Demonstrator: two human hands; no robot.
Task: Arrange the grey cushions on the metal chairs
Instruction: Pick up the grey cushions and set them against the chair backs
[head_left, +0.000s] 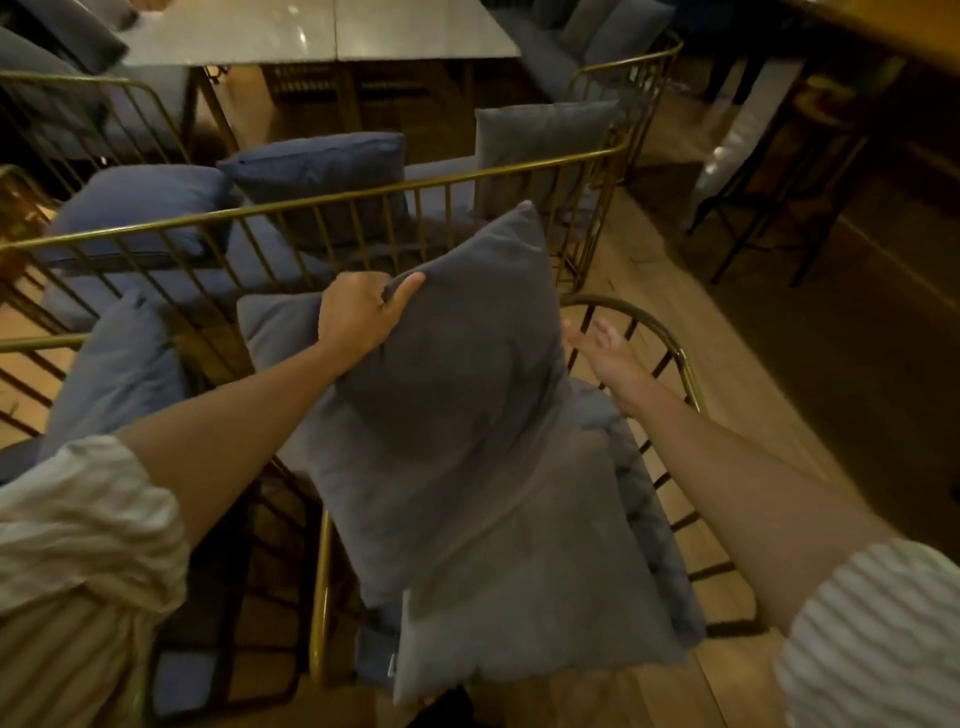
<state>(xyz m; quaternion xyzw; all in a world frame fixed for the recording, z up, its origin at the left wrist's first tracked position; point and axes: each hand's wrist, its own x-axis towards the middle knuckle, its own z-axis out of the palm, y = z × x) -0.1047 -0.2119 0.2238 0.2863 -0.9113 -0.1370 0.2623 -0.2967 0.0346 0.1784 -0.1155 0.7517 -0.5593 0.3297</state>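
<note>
Left hand (363, 317) is pinching the top edge of the grey cushion (467, 441) mid-frame over the gold wire chair (670, 353); right hand (602, 348) spread, empty. I'd grab the far corner too, then stand it against the backrest.

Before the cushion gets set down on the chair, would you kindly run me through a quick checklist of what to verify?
1. Left hand grips the grey cushion at its upper edge: ok.
2. Right hand on the cushion: not ok; it is open beside it, apart.
3. Cushion upright against the chair back: not ok, it is tilted.
4. Seat pad in place beneath: ok, part shows.
5. Cushion's lower edge resting on the seat: cannot tell.
</note>
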